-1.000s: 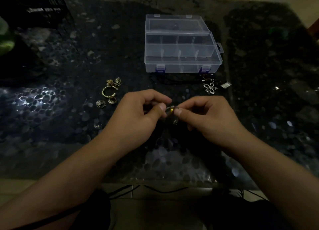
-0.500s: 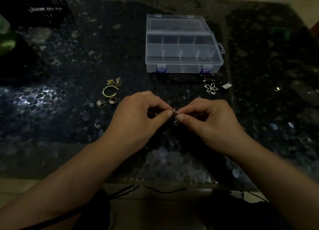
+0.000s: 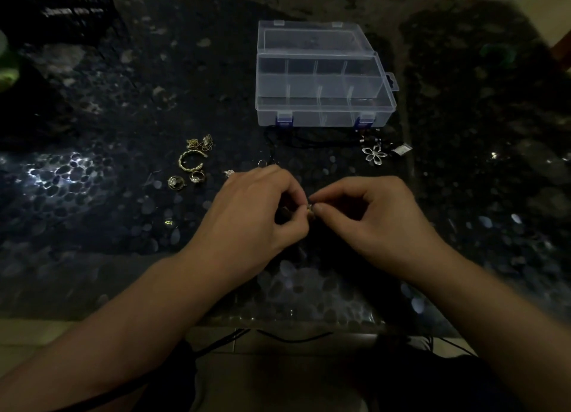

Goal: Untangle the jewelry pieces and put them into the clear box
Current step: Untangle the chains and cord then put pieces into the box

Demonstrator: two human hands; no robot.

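Note:
My left hand (image 3: 253,213) and my right hand (image 3: 370,217) meet fingertip to fingertip over the dark table, both pinching one small metal jewelry piece (image 3: 310,209); most of it is hidden by the fingers. The clear box (image 3: 324,115) stands open behind the hands, its compartments showing nothing inside. To the left lie gold pieces: a twisted bangle ring (image 3: 190,161), a small chain tangle (image 3: 200,142) and two small rings (image 3: 185,179). A silver flower pendant (image 3: 374,154) on a black cord (image 3: 309,139) lies in front of the box at the right.
The table (image 3: 92,226) is dark with a glossy pebble pattern and ends near my body. A small silver tag (image 3: 403,149) lies right of the flower. A black wire rack (image 3: 61,13) fills the far left corner. Black cables (image 3: 293,339) run below the table edge.
Both hands have stayed together on the small piece and shifted slightly lower and right in view, with the fingertips working closer around it. The rest is unmoved.

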